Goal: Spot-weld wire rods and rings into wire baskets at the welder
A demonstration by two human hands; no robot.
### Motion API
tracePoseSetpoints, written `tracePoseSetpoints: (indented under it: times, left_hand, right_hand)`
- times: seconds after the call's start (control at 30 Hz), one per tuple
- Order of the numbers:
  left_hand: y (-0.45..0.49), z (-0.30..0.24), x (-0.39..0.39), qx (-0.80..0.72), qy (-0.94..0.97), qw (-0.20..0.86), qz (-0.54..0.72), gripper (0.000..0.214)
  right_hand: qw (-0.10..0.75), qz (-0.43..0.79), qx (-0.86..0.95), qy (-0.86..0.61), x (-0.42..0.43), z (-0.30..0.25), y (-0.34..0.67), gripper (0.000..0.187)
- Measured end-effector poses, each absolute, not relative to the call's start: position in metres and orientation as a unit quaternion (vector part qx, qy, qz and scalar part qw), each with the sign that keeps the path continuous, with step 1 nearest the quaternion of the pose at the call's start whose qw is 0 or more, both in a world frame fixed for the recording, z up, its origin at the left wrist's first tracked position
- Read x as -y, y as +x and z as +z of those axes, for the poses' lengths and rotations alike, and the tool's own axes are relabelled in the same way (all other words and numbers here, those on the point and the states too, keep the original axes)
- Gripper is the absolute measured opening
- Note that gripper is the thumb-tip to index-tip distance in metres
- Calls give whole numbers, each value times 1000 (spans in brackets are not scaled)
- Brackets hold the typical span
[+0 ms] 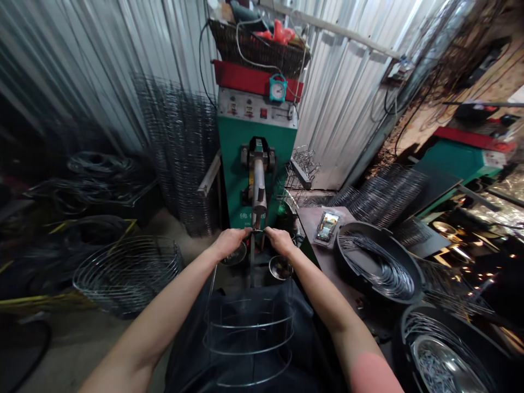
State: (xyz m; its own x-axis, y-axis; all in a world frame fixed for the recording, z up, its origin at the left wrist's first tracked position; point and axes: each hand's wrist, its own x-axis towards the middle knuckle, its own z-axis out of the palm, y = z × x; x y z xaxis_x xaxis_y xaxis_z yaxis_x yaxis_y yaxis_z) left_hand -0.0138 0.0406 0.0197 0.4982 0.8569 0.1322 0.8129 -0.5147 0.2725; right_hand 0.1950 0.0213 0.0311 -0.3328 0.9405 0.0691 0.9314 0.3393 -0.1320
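Note:
A wire frame (254, 353) with curved rungs stretches from my lap up to the electrode of a green spot-welding machine (235, 164). My left hand (232, 243) is closed on the left side of its far end, and my right hand (280, 240) is closed on the right side. Between the two hands a short stretch of wire lies right under the tip of the machine's upper electrode arm (259, 191). Whether the tip touches the wire, I cannot tell. My fingertips are small and partly hidden.
Left of me stands a round wire basket (126, 273), with tall stacked wire grids (180, 153) behind. A phone (328, 227) lies on the right-hand table. Black pans (417, 278) hold bent wires, and one holds a metal bowl (454, 349) of small parts. Two bowls (280, 267) sit below my hands.

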Motion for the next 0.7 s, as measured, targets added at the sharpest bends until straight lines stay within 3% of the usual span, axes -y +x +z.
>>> tracePoseSetpoints:
  times: [0.7]
  left_hand:
    - [-17, 16, -53, -476, 848, 160, 170, 33]
  right_hand:
    - [108, 58, 799, -589, -35, 19, 192, 25]
